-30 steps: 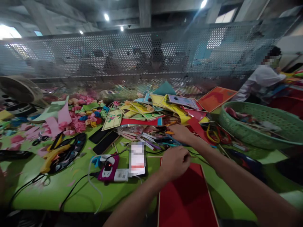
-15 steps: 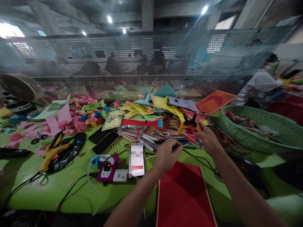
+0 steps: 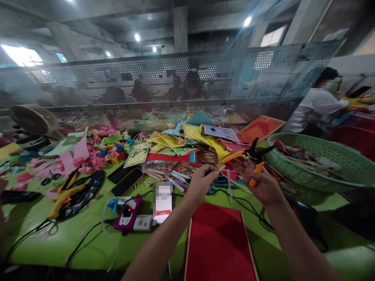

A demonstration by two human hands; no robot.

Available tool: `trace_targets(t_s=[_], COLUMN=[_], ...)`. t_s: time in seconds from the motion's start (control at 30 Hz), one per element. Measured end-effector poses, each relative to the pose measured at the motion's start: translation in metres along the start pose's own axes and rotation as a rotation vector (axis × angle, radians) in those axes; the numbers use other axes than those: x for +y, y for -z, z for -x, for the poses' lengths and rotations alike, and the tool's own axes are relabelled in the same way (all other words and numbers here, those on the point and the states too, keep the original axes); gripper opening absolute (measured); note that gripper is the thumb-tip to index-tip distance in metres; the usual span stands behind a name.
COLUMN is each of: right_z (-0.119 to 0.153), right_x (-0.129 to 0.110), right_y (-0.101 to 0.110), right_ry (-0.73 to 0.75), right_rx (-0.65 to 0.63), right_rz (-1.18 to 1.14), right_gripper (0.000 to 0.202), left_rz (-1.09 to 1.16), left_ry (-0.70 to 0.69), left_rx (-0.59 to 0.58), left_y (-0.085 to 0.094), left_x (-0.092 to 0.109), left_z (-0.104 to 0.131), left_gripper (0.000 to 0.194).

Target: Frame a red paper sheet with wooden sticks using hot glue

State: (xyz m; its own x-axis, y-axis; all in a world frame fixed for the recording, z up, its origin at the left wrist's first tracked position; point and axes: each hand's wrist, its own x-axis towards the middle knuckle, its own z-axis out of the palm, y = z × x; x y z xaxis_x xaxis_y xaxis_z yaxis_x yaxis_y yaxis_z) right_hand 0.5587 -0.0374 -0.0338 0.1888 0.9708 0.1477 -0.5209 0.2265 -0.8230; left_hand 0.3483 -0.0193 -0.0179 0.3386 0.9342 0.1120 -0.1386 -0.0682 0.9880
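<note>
My right hand (image 3: 265,182) is closed around the orange-handled cutting pliers (image 3: 256,173), whose black jaws point up and away from me, spread apart. Between the fingertips of my left hand (image 3: 201,182) is a thin pale stick (image 3: 222,168), its tip sticking out toward the pliers. A narrow lilac strip (image 3: 229,186) hangs or stands between the two hands; what holds it I cannot tell. Below both hands lies a red board with a pale wooden edge (image 3: 219,238). Behind them is a heap of sticks, pens and decorated cards (image 3: 187,140).
A green plastic basket (image 3: 304,175) stands at the right. Left of my arms are a phone with a lit screen (image 3: 163,203), a purple power strip (image 3: 125,214), dark phones (image 3: 127,182) and a yellow glue gun (image 3: 66,197). Beyond the basket, a person in white (image 3: 318,103) sits.
The pliers have swung up and to the right in my right hand, their jaws turning rightward. My left hand has shifted slightly left and up, still pinching the stick. The camera view has tilted up.
</note>
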Motion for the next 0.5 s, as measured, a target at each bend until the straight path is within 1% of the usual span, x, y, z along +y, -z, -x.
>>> trace_targets(t_s=[0.13,0.23,0.37,0.43,0.5], right_z=[0.000,0.004,0.012,0.016,0.018], right_x=[-0.001,0.002,0.009,0.014,0.018], right_y=[0.004,0.001,-0.008,-0.011,-0.009], right_ry=[0.003,-0.061,-0.114,-0.057,0.053], right_rx=[-0.040,-0.067,-0.149,-0.200,-0.213], right_rz=[-0.073,-0.004,0.121,0.261,0.449], right_gripper=[0.032,0.032,0.035,0.031,0.025], left_rz=[0.031,0.039,0.034,0.032,0.028], left_ry=[0.004,-0.003,-0.003,-0.006,-0.008], left_rx=[0.000,0.006,0.025,0.033,0.031], left_y=[-0.008,-0.011,-0.006,-0.002,0.000], left_x=[0.003,-0.002,-0.012,-0.016,-0.018], left_z=[-0.007,-0.009,-0.009,-0.009,-0.008], left_gripper=[0.031,0.029,0.027,0.028,0.029])
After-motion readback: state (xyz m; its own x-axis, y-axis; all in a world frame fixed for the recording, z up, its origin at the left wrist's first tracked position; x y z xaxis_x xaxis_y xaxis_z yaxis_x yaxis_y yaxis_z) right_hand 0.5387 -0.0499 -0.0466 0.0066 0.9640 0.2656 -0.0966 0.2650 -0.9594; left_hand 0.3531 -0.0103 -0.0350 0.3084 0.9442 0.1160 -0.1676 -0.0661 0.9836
